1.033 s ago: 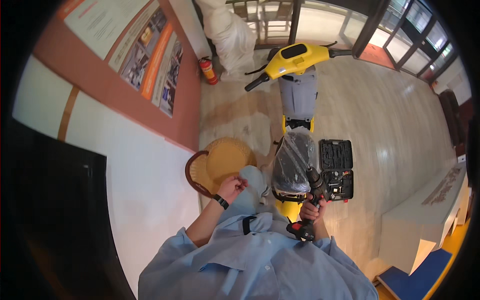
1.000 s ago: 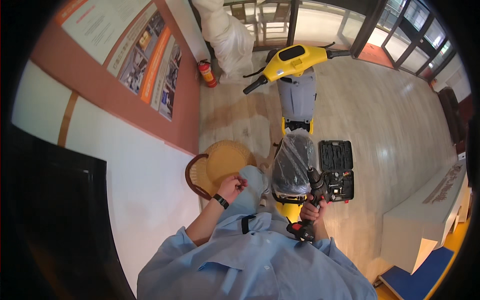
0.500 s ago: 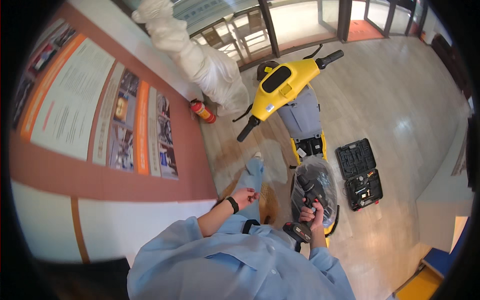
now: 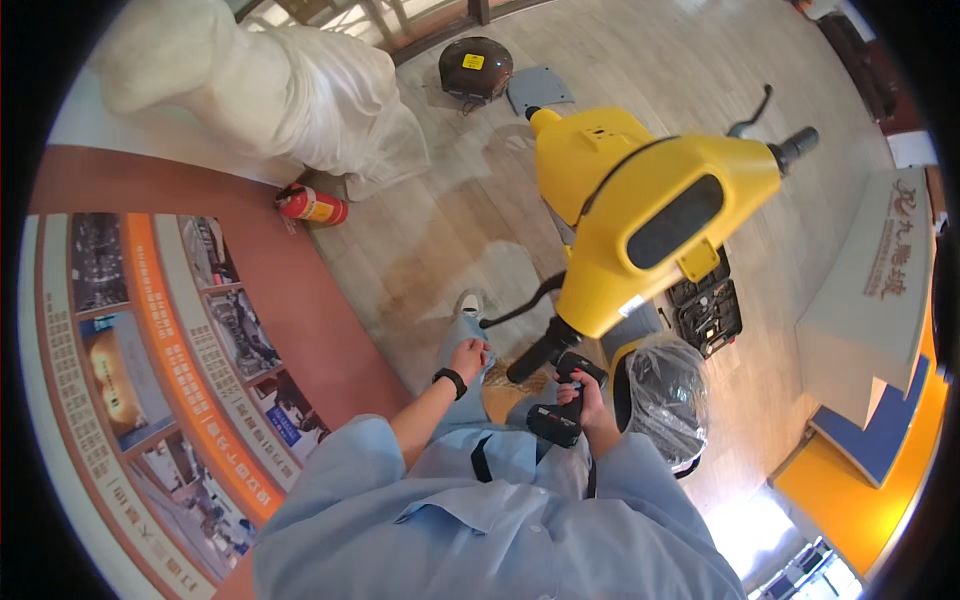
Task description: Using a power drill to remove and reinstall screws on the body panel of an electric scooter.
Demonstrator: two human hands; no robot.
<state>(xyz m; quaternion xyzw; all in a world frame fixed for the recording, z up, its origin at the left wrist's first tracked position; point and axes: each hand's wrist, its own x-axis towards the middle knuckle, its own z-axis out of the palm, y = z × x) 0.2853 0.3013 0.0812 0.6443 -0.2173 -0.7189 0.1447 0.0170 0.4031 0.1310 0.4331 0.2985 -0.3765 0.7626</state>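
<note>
My right hand [image 4: 592, 396] is closed round the handle of a black cordless drill [image 4: 553, 424]. The drill is held in front of my waist, close beside the black left grip [image 4: 540, 352] of a yellow scooter [image 4: 598, 285]; whether they touch I cannot tell. My left hand [image 4: 468, 357], with a dark wristband, hovers over my leg, fingers curled together. What they hold, if anything, is too small to make out. The scooter's seat [image 4: 668, 385], wrapped in clear plastic, lies to the right of my right hand.
Beyond the scooter, an open black tool case [image 4: 714, 318] lies on the floor. Farther off are a dark brown rounded box [image 4: 470, 68] and a grey panel [image 4: 542, 90]. A red fire extinguisher [image 4: 312, 206] stands left by a white statue [image 4: 330, 110]. A counter [image 4: 850, 310] is at right.
I have moved forward beside the scooter's front, so its handlebar now looms larger and closer. The drill has gone from over the wrapped seat to beside the left grip. My left hand stays curled.
</note>
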